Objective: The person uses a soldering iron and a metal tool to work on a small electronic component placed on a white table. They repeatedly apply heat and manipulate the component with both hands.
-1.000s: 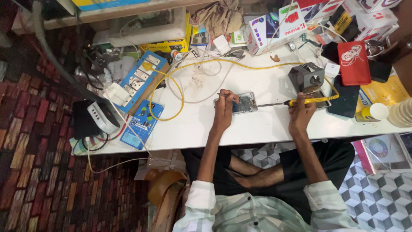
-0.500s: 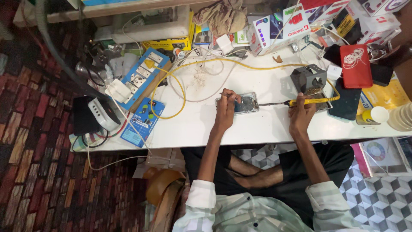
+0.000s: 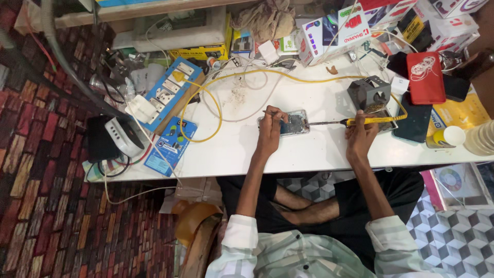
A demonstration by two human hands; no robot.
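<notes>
- An opened phone [image 3: 292, 124] is lying flat on the white table [image 3: 314, 149], a little above the centre of the frame, with its long axis running left to right.
- The left hand [image 3: 269, 129] is resting on the phone's left end, its fingers pressed together and pinching a thin metal tool [image 3: 271, 112] that is pointing toward the upper left.
- The right hand [image 3: 360, 135] is sitting to the right of the phone, apart from it, and is wrapping closed around the yellow handle of a soldering iron [image 3: 355, 122].
- The iron is lying almost level, in line with the phone's long axis, and its dark tip is reaching leftward to the phone's right edge.
- The left hand is the nearer to the phone; the right one is meeting it only through the iron.
- Both forearms are coming up from the lower edge of the frame, elbows bent, in pale striped sleeves.
- Just above the right hand, a grey iron stand [image 3: 368, 93] is standing, and a yellow cable [image 3: 216, 110] is looping across the table's left half.
- A red case [image 3: 425, 77] is lying at the upper right.
</notes>
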